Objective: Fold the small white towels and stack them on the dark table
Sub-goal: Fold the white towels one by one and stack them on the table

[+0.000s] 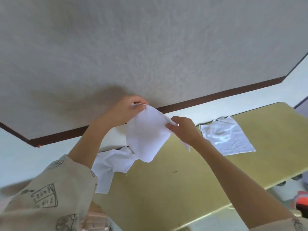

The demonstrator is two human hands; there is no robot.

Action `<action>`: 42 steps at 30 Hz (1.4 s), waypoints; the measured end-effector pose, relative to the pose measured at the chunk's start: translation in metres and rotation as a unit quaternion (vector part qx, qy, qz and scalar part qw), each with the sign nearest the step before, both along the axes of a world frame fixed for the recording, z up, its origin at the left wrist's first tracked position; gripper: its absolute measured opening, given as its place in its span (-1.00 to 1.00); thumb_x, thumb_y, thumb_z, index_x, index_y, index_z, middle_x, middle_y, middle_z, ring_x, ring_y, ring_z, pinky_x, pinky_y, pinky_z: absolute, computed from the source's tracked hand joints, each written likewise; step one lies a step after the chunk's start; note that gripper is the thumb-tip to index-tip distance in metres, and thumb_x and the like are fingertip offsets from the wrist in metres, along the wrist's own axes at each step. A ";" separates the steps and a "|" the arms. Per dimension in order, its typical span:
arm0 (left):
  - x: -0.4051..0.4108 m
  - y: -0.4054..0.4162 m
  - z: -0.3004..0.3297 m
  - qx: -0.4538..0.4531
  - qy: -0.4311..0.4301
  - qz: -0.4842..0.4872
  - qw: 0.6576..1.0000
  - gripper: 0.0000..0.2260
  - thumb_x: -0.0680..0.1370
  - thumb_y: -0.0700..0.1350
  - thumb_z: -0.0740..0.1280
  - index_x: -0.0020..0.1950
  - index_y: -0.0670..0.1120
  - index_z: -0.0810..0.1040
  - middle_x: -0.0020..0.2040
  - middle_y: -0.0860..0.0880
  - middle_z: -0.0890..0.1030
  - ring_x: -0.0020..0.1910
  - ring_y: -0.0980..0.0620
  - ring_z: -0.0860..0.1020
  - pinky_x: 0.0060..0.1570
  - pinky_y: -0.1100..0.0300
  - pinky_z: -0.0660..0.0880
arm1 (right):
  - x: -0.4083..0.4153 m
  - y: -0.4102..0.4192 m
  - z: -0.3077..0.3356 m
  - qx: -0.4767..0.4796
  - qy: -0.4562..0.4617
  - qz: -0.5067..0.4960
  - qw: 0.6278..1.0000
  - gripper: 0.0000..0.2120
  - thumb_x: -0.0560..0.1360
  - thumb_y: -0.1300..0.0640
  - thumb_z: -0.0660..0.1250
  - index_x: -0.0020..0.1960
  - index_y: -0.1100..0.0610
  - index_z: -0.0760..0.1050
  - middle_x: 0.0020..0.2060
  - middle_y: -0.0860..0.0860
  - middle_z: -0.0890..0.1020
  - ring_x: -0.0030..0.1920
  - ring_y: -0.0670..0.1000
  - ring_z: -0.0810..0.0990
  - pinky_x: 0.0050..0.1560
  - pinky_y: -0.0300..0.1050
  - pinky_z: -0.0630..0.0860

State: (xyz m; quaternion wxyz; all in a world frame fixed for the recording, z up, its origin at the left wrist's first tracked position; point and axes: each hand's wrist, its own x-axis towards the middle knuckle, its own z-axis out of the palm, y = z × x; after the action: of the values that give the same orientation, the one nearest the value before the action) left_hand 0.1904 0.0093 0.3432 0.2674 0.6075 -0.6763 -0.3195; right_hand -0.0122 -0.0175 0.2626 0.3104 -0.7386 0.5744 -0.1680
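A small white towel hangs in the air above the table, which looks olive-yellow here. My left hand pinches its upper left corner. My right hand pinches its upper right edge. A second white towel lies spread and wrinkled on the table to the right. A third white towel lies crumpled at the table's left edge, partly draped over it and partly behind my left arm.
A grey textured wall with a dark brown baseboard runs behind the table. Pale floor shows at the left. Red-orange objects sit at the right edge, below the table.
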 end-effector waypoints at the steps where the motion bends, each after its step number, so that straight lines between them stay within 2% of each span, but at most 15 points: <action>1: -0.010 -0.005 -0.007 0.002 -0.005 0.012 1.000 -0.85 0.55 -0.24 0.23 -0.11 -0.06 0.55 -0.16 0.05 0.56 -0.21 0.17 0.48 -0.26 0.41 0.38 | -0.023 -0.001 -0.003 0.004 0.016 -0.019 1.000 -0.79 0.53 0.04 0.24 -0.14 0.17 0.52 -0.31 0.02 0.55 -0.20 0.08 0.47 -0.20 -0.09 0.34; 4: -0.040 -0.022 -0.032 0.013 -0.038 0.059 0.997 -0.91 0.52 -0.18 0.29 -0.16 -0.06 0.56 -0.18 0.01 0.57 -0.16 0.07 0.48 -0.25 0.34 0.36 | -0.086 -0.009 -0.014 0.012 0.068 -0.044 0.997 -0.74 0.55 0.04 0.23 -0.27 0.12 0.49 -0.36 0.03 0.55 -0.20 0.12 0.50 -0.26 -0.10 0.31; 7: -0.068 -0.038 -0.051 0.031 -0.059 0.090 0.994 -0.93 0.50 -0.11 0.34 -0.16 -0.07 0.56 -0.20 0.00 0.54 -0.17 0.06 0.45 -0.28 0.36 0.32 | -0.128 -0.026 -0.021 0.009 0.057 -0.058 0.997 -0.77 0.54 0.07 0.26 -0.04 0.19 0.61 -0.17 0.13 0.66 -0.10 0.13 0.58 -0.15 -0.11 0.37; 10: -0.089 -0.054 -0.054 0.021 -0.080 0.107 0.991 -0.88 0.51 -0.08 0.35 -0.09 -0.13 0.57 -0.23 -0.01 0.52 -0.19 0.05 0.43 -0.32 0.36 0.30 | -0.150 -0.044 -0.019 -0.026 0.039 -0.073 0.996 -0.80 0.53 0.08 0.28 -0.02 0.15 0.62 -0.15 0.10 0.68 -0.15 0.07 0.58 -0.15 -0.14 0.40; 12: -0.096 -0.058 -0.054 0.001 -0.085 0.116 0.990 -0.88 0.52 -0.10 0.34 -0.04 -0.14 0.57 -0.27 0.04 0.50 -0.19 0.05 0.42 -0.32 0.24 0.28 | -0.160 -0.053 -0.016 -0.049 0.024 -0.080 0.995 -0.81 0.53 0.08 0.28 -0.01 0.15 0.62 -0.13 0.07 0.67 -0.12 0.07 0.58 -0.14 -0.15 0.40; 16: -0.099 -0.042 -0.070 -0.036 -0.097 0.103 0.989 -0.87 0.54 -0.21 0.30 0.04 -0.16 0.59 -0.07 -0.02 0.53 -0.11 0.07 0.44 -0.19 0.40 0.22 | -0.177 -0.046 -0.024 -0.070 0.013 -0.070 0.995 -0.81 0.53 0.14 0.26 0.02 0.18 0.62 -0.06 0.05 0.67 -0.07 0.03 0.57 -0.12 -0.21 0.33; 18: -0.100 -0.025 -0.093 -0.029 -0.098 0.095 0.990 -0.87 0.52 -0.24 0.31 0.02 -0.15 0.62 -0.06 -0.02 0.53 -0.11 0.06 0.47 -0.17 0.40 0.25 | -0.184 -0.030 -0.040 -0.049 0.004 -0.062 0.997 -0.81 0.53 0.17 0.27 0.03 0.20 0.62 -0.06 0.08 0.67 -0.05 0.03 0.57 -0.09 -0.21 0.36; 23: -0.104 0.028 -0.175 0.119 -0.101 0.060 0.986 -0.83 0.50 -0.26 0.31 -0.01 -0.10 0.65 -0.09 -0.02 0.57 -0.07 0.01 0.53 -0.10 0.30 0.39 | -0.197 0.017 -0.109 0.060 0.047 -0.029 0.997 -0.83 0.52 0.14 0.30 0.04 0.13 0.62 -0.03 0.03 0.66 0.01 0.04 0.59 0.04 -0.17 0.42; 25: -0.105 0.049 -0.208 0.198 -0.106 0.032 0.974 -0.83 0.49 -0.26 0.31 -0.01 -0.11 0.66 -0.12 -0.02 0.60 -0.11 0.02 0.55 -0.17 0.30 0.39 | -0.200 0.034 -0.139 0.102 0.064 -0.020 0.992 -0.84 0.52 0.14 0.31 0.02 0.11 0.63 0.01 0.01 0.67 0.03 0.03 0.60 0.10 -0.13 0.46; 29: -0.104 0.076 -0.251 0.284 -0.077 0.042 0.955 -0.92 0.48 -0.22 0.34 -0.17 -0.06 0.59 -0.32 0.10 0.51 -0.32 0.16 0.44 -0.37 0.41 0.27 | -0.197 0.059 -0.180 0.169 0.074 -0.028 0.982 -0.85 0.50 0.14 0.33 0.00 0.14 0.64 0.00 0.03 0.68 0.06 0.02 0.61 0.11 -0.14 0.47; 31: -0.101 0.078 -0.263 0.295 -0.058 0.067 0.951 -0.94 0.48 -0.19 0.36 -0.19 -0.06 0.56 -0.32 0.11 0.50 -0.33 0.20 0.42 -0.37 0.41 0.27 | -0.194 0.060 -0.192 0.193 0.060 -0.049 0.978 -0.84 0.50 0.14 0.34 0.01 0.17 0.64 0.01 0.06 0.68 0.09 0.02 0.60 0.12 -0.16 0.45; 35: -0.091 0.059 -0.278 0.283 -0.013 0.100 0.954 -0.86 0.49 -0.14 0.37 -0.27 -0.02 0.52 -0.37 0.12 0.48 -0.35 0.17 0.42 -0.35 0.37 0.28 | -0.192 0.043 -0.209 0.218 -0.001 -0.117 0.969 -0.83 0.49 0.14 0.35 0.00 0.22 0.62 0.00 0.07 0.66 0.06 -0.03 0.56 -0.02 -0.26 0.34; 38: -0.086 0.037 -0.291 0.271 0.032 0.132 0.953 -0.96 0.50 -0.15 0.36 -0.12 -0.07 0.61 -0.25 0.09 0.58 -0.24 0.15 0.52 -0.21 0.33 0.40 | -0.190 0.023 -0.221 0.206 -0.028 -0.133 0.969 -0.82 0.50 0.15 0.33 0.00 0.24 0.61 -0.03 0.08 0.66 0.05 0.00 0.58 0.01 -0.21 0.38; 40: -0.084 0.024 -0.303 0.264 0.061 0.165 0.948 -0.91 0.50 -0.15 0.36 -0.03 -0.09 0.62 -0.17 0.06 0.61 -0.15 0.09 0.56 -0.08 0.24 0.47 | -0.187 0.008 -0.230 0.190 -0.042 -0.145 0.970 -0.82 0.52 0.18 0.30 0.03 0.25 0.61 -0.04 0.09 0.66 0.01 -0.01 0.58 0.01 -0.20 0.39; 42: -0.083 0.014 -0.315 0.260 0.076 0.191 0.944 -0.91 0.50 -0.14 0.36 -0.01 -0.08 0.61 -0.17 0.05 0.61 -0.17 0.09 0.56 -0.09 0.26 0.48 | -0.183 -0.005 -0.239 0.181 -0.058 -0.165 0.968 -0.81 0.54 0.21 0.26 0.06 0.26 0.59 -0.04 0.10 0.65 -0.04 -0.01 0.56 0.02 -0.17 0.42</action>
State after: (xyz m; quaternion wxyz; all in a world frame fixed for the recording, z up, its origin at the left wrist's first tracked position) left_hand 0.1077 0.0231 0.0286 0.2068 0.7477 -0.4188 -0.4720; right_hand -0.1950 -0.0229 0.0239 0.4396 -0.5537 0.6904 -0.1529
